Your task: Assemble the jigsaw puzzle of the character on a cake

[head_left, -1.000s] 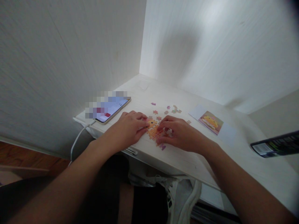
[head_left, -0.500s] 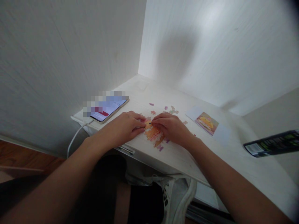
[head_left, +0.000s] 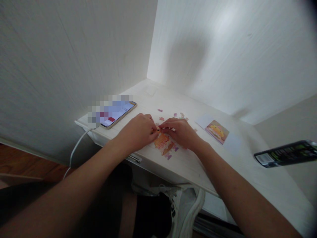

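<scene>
A partly joined orange and pink jigsaw puzzle lies on the white desk. My left hand rests on its left edge, fingers curled and pressed together at the puzzle's top. My right hand lies over its right side, fingertips pinched toward the left hand's fingertips. A tiny dark bit shows between the two sets of fingertips; I cannot name it. Loose puzzle pieces lie just beyond the hands.
A phone with a lit screen lies at the desk's left end, a white cable hanging from it. A reference picture card lies right of the hands. A dark box juts in at right. White walls enclose the corner. A white sneaker shows below.
Both hands have drawn together over the top of the puzzle, the right hand sliding left until the fingertips meet. The view has shifted slightly.
</scene>
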A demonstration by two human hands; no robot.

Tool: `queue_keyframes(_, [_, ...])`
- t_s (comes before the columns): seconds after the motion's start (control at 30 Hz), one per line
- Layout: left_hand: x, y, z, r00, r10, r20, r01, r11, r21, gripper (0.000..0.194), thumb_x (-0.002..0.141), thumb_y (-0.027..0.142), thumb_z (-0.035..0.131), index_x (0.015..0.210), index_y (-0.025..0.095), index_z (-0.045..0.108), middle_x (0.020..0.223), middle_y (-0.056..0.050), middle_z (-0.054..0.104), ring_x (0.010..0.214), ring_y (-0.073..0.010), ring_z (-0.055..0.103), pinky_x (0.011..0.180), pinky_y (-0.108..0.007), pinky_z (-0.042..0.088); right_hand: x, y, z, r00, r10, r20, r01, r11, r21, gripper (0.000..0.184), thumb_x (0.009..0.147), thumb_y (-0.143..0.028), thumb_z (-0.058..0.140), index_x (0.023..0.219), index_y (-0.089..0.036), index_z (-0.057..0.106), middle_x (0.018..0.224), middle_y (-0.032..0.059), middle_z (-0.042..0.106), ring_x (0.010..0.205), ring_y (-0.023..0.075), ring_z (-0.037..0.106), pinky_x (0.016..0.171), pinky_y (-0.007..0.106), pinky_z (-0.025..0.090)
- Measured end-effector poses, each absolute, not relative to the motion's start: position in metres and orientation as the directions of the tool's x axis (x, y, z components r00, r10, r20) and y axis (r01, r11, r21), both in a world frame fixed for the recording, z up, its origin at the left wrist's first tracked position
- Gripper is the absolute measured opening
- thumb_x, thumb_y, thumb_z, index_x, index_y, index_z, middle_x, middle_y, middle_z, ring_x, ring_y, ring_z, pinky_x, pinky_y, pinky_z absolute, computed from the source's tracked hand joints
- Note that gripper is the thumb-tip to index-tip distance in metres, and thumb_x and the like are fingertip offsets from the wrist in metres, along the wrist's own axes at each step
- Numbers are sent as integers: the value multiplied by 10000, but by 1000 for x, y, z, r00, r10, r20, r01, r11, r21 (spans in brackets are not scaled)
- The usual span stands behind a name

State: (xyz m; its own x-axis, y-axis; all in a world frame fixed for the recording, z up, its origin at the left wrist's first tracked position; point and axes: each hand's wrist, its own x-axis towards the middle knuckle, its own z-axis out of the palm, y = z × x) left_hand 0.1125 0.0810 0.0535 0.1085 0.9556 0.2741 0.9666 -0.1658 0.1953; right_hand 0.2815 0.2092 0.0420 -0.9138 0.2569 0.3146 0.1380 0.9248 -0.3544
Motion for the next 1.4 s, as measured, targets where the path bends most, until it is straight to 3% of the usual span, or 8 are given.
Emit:
queue_keyframes(0.33, [112, 81, 45, 98, 960, 261, 979, -140, 146, 243, 945, 320, 571, 987, 210, 783, 1041, -85, 694, 929, -263, 630, 854, -411, 493, 281, 210, 38, -899, 244, 364, 117, 934, -338, 198, 948, -164, 578, 1053, -139, 743, 1005, 91, 736, 919, 170, 655, 856, 299, 486])
queue_keyframes(0.7, [108, 74, 42, 221, 919, 327, 967, -249, 47, 254, 974, 330, 563, 1005, 188, 771, 1073, -81, 705, 901, -241, 644, 830, -375, 496, 286, 209, 41, -896, 289, 338, 146, 909, -390, 189, 919, -157, 599, 1026, -203, 748, 972, 51, 748, 874, 151, 668, 822, 291, 494])
queue_keyframes(0.93, [106, 74, 36, 209, 911, 355, 962, -257, 95, 277, 983, 348, 542, 1032, 186, 761, 1107, -87, 693, 965, -259, 623, 859, -386, 498, 286, 208, 38, -886, 279, 371, 126, 914, -387, 182, 927, -148, 589, 1022, -177, 742, 965, 61, 745, 888, 153, 663, 837, 301, 494])
queue_keyframes(1.07, [103, 73, 33, 203, 906, 370, 954, -269, 134, 259, 978, 328, 551, 1053, 193, 759, 1140, -89, 684, 990, -262, 616, 887, -400, 503, 287, 210, 37, -886, 307, 348, 129, 883, -452, 166, 908, -165, 623, 1021, -192, 742, 969, 46, 746, 871, 145, 660, 827, 295, 494])
queue_keyframes(1.4, [104, 69, 40, 198, 933, 300, 941, -266, 209, 271, 979, 327, 555, 1101, 177, 745, 1193, -103, 659, 1072, -259, 602, 958, -403, 494, 289, 213, 37, -896, 318, 309, 138, 863, -487, 176, 904, -160, 618, 1022, -223, 732, 998, 23, 747, 911, 143, 663, 868, 308, 493])
